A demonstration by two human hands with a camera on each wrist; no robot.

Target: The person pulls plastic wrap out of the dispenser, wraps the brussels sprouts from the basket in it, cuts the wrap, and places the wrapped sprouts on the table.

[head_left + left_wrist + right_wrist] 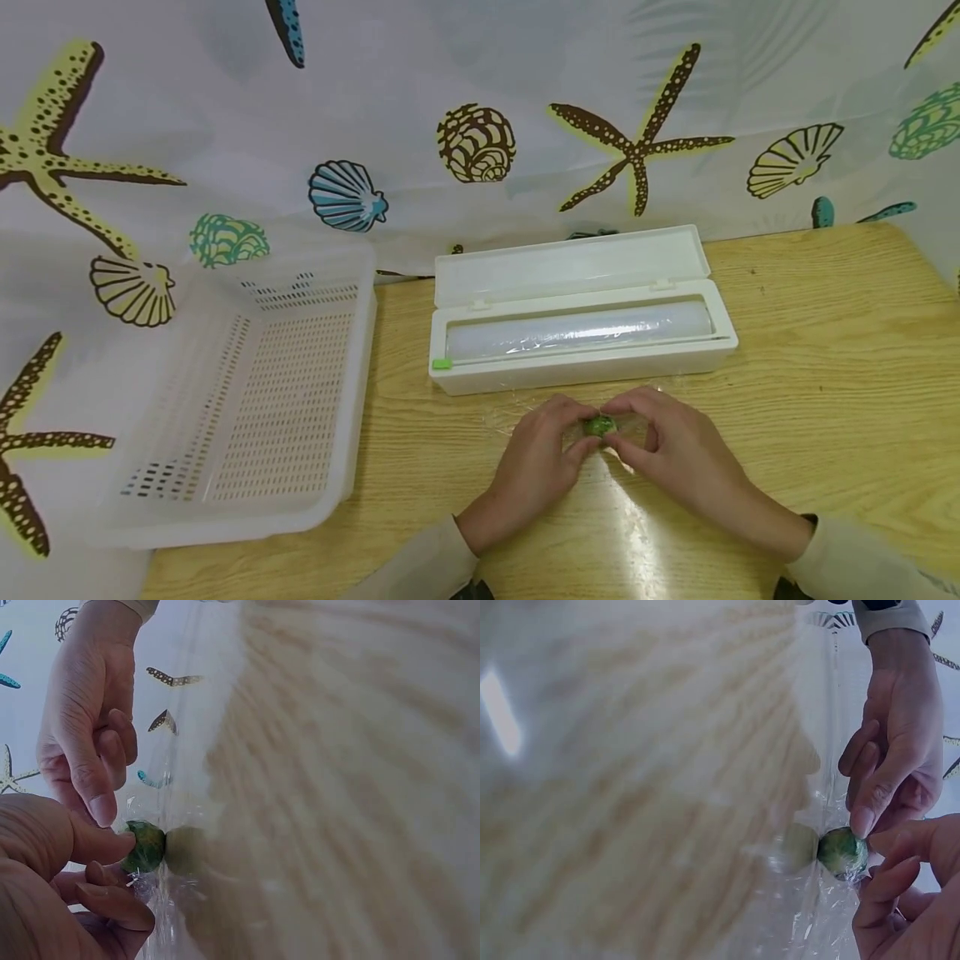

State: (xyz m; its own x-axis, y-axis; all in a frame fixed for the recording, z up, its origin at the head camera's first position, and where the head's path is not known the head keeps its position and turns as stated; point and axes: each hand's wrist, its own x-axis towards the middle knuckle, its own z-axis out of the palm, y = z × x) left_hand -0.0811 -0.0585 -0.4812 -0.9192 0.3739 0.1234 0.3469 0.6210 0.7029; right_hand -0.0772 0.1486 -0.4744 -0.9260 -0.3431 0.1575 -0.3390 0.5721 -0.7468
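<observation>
Since the green ball [599, 427] seems light, slippery, left hand [534, 450] and right hand [678, 442] aptly pinch its nine- and three-o'clock sides.

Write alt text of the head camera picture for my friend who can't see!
A person's left hand and right hand pinch a green ball in clear wrap at a wooden table. Beyond them, an open white box holds a roll; a white basket sits to the left. Starfish and shells pattern the cloth behind.
</observation>
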